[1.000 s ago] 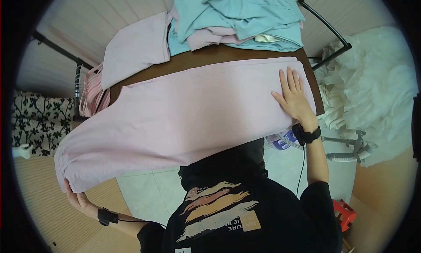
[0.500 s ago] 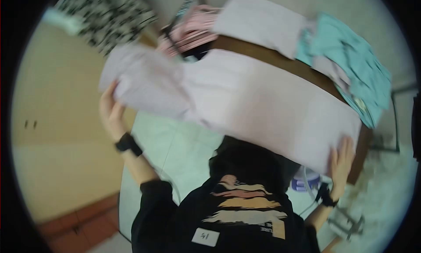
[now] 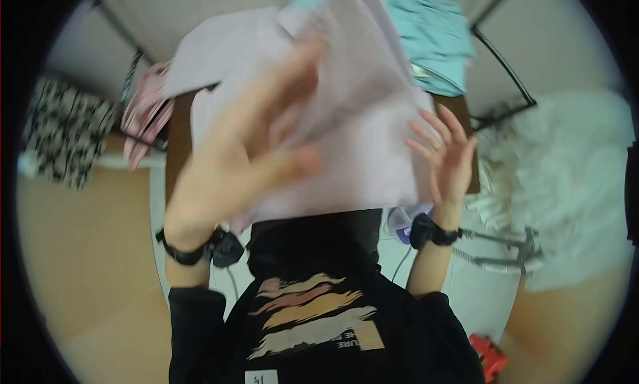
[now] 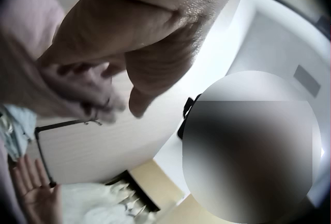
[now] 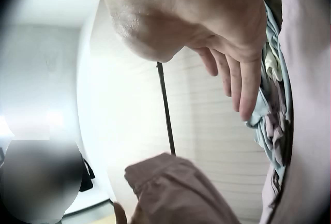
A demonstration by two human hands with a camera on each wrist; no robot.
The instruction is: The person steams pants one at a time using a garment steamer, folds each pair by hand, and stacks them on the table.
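A light pink garment (image 3: 373, 157) lies across the brown table, its left part lifted and folded over toward the right. My left hand (image 3: 246, 144) is raised and blurred in the head view, gripping the lifted end. In the right wrist view the gathered edge of the cloth (image 5: 181, 188) hangs up beside the left hand's fingers. Over the garment's right end, my right hand (image 3: 447, 161) is held with its fingers loosely spread and nothing in it; the right wrist view shows the same hand (image 5: 207, 27) off the cloth.
Behind are a folded pale garment (image 3: 219, 47) and a turquoise pile (image 3: 436, 44). Pink hangers (image 3: 152, 107) hang at the left of the brown table (image 3: 178, 144). White ruffled fabric (image 3: 559, 184) and a black rack bar (image 3: 504, 67) stand to the right.
The left hand has carried the garment's left end up and across to the right. My right hand has come off the cloth. The head view has turned back toward the table.
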